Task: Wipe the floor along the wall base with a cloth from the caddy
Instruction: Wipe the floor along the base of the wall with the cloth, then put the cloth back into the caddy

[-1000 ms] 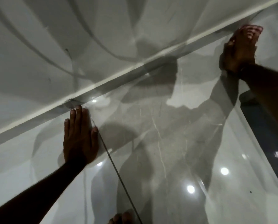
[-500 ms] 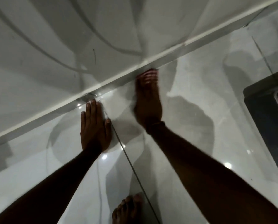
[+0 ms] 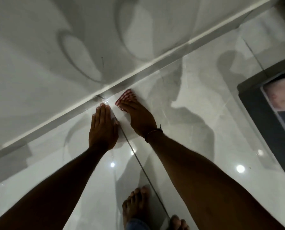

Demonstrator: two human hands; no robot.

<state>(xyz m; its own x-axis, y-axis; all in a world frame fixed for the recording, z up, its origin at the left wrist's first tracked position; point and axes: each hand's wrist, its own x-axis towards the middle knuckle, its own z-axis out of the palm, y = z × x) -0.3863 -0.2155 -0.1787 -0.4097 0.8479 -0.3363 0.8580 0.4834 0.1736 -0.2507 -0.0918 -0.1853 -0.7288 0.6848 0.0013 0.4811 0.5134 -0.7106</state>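
Note:
A red-and-white striped cloth [image 3: 126, 96] lies on the glossy grey floor tile [image 3: 196, 130] close to the white wall base [image 3: 131, 75]. My right hand [image 3: 141, 119] presses flat on the cloth, whose far end sticks out past the fingertips. My left hand [image 3: 103, 128] lies flat on the floor beside it, fingers together and pointing at the wall base, holding nothing. The two hands are a few centimetres apart, on either side of a dark tile joint [image 3: 138, 160].
A dark grey box-like object [image 3: 261, 113] with a pinkish thing inside stands on the floor at the right edge. My bare feet [image 3: 136, 206] are at the bottom centre. The white wall [image 3: 55, 39] fills the upper left.
My right hand swept left along the wall base from the far right and now sits next to my left hand. The view shifted right, bringing the dark object into sight.

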